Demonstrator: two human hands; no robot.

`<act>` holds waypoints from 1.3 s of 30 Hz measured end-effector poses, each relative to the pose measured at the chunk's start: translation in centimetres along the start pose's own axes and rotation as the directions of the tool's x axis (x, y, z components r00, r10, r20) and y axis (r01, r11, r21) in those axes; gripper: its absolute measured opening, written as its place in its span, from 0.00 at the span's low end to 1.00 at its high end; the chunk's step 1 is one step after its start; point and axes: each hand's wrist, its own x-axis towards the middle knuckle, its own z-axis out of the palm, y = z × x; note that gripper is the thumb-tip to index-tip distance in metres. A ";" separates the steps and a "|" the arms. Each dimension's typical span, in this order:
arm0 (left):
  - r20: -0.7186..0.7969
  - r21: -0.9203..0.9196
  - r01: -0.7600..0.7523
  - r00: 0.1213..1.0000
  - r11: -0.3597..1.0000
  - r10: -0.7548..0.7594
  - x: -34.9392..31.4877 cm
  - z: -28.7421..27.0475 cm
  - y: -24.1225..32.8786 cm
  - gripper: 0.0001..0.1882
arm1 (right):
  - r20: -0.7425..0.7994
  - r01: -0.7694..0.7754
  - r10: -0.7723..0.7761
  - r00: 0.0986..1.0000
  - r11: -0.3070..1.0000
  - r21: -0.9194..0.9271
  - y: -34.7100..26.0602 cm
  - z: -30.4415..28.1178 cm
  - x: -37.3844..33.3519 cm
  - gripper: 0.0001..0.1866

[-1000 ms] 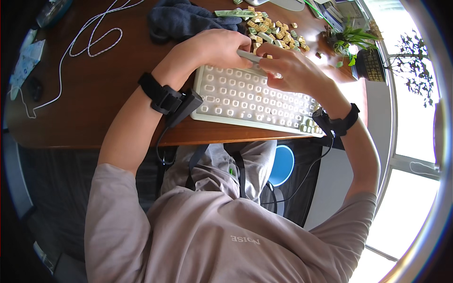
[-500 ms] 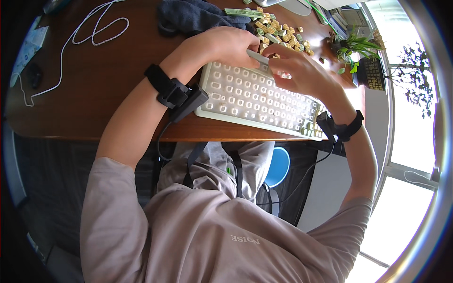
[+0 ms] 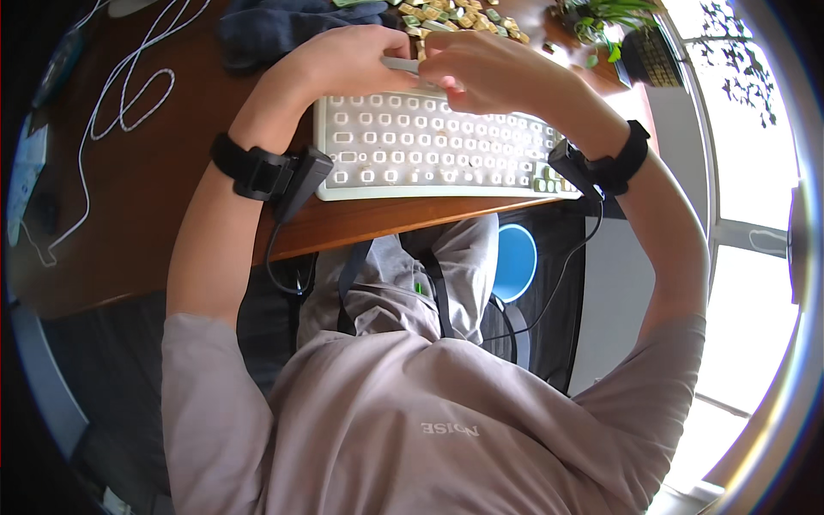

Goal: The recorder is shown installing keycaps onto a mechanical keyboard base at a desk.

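Note:
A pale keyboard point(image 3: 429, 129) lies near the table's front edge with most of its keycaps off, showing rows of white switch housings. A few green keycaps point(image 3: 549, 184) sit at its lower right corner. Over its far edge my two hands meet. My left hand point(image 3: 356, 60) is closed on one end of a pale grey bar-shaped piece point(image 3: 400, 64). Bent fingers of my right hand point(image 3: 489, 73) close round the other end, where the grip is partly hidden. Beyond the hands lies a heap of loose yellow and green keycaps point(image 3: 463, 15).
A dark blue cloth point(image 3: 266, 34) lies at the far left of the keyboard. White cord point(image 3: 129, 94) loops over the brown table point(image 3: 206, 77). Potted plants point(image 3: 648, 56) stand at the far right by the window. Below the table edge is a blue bin point(image 3: 517, 262).
The whole view has shifted and turned, so the keyboard sits higher and further left in the picture. Both hands stay together at the grey piece, the right hand now covering more of it.

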 end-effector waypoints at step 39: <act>0.134 0.219 -0.044 0.991 0.975 0.014 -0.1 -2.0 5.7 0.27 | -0.606 -0.213 0.356 0.711 0.931 0.298 -2.6 7.8 -9.5 0.21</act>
